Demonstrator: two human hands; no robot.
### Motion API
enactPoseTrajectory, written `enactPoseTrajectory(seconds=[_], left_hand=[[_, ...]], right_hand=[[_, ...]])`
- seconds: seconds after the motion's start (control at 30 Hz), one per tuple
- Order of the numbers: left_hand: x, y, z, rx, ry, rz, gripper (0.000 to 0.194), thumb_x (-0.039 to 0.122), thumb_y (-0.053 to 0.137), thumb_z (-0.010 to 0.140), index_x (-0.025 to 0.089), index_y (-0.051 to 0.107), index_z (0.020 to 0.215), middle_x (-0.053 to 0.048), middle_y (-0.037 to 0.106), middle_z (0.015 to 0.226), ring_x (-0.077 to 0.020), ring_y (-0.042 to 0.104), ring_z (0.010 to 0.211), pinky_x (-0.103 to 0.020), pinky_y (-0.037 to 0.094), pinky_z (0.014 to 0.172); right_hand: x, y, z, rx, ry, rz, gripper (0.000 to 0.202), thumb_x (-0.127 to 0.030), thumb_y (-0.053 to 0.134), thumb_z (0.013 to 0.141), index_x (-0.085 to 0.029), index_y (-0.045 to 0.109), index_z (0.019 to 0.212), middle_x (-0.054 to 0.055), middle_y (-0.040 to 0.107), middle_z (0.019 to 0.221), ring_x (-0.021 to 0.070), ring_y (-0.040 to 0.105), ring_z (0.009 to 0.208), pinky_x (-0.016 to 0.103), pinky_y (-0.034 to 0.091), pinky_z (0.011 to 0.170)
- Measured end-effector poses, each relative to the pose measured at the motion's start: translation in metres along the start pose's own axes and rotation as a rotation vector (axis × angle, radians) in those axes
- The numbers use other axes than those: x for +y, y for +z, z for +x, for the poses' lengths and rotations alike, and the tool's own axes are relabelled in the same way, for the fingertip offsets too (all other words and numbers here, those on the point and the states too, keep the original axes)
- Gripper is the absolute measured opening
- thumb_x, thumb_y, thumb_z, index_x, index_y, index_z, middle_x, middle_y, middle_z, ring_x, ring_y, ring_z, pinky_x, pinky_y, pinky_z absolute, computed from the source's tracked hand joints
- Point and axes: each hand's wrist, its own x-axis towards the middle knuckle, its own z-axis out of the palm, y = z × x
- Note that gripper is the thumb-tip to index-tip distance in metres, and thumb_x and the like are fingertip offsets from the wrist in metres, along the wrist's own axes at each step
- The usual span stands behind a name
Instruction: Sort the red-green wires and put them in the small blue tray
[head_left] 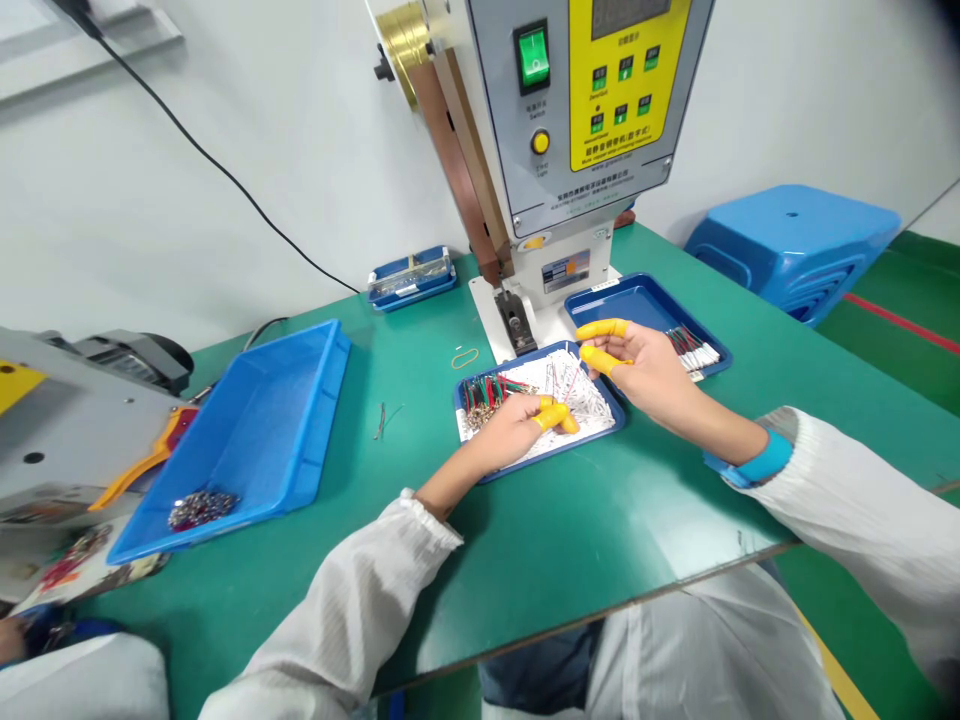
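Note:
My left hand (525,428), with yellow finger cots, is closed over the front of a blue tray (553,455). It pinches what looks like a thin dark wire (553,388). Above the tray's right rim is my right hand (639,362), also in yellow finger cots. Its thumb and index finger are apart, and I see nothing between them. Bundled red, green and black wires (495,388) with brass-coloured ends lie on the tray's left side. Many small white pieces (589,400) cover its right side.
Behind the trays stands a crimping machine (555,200) with a lit green switch. A second blue tray (637,295) holds wires with white ends. A large blue bin (255,430) with metal pieces sits left. A rubber band (465,357) and wire scraps (381,420) lie on the green table (420,350).

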Motion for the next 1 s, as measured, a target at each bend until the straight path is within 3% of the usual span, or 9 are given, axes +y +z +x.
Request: enactPoseTrajectory(seconds=[0.43,1.0], left_hand=[[-0.008,-0.002,0.002,-0.008,-0.001,0.01,0.045,0.052,0.06,0.098,0.011,0.079,0.093,-0.012,0.078,0.097,-0.0196,0.069,0.09,-0.031,0.052,0.09],[-0.01,-0.002,0.002,-0.005,0.013,-0.031,0.048,0.054,0.06,0.097,0.011,0.079,0.092,-0.012,0.077,0.095,-0.02,0.069,0.09,-0.031,0.052,0.089]], right_hand=[[0.003,0.0,0.001,-0.03,0.036,-0.013,0.033,-0.036,0.085,0.077,-0.021,0.072,0.103,0.007,0.071,0.093,0.0188,0.066,0.079,0.034,0.06,0.067],[0.003,0.003,-0.002,-0.038,0.051,0.019,0.033,-0.032,0.085,0.075,-0.02,0.071,0.102,0.006,0.071,0.094,0.02,0.069,0.083,0.04,0.064,0.081]])
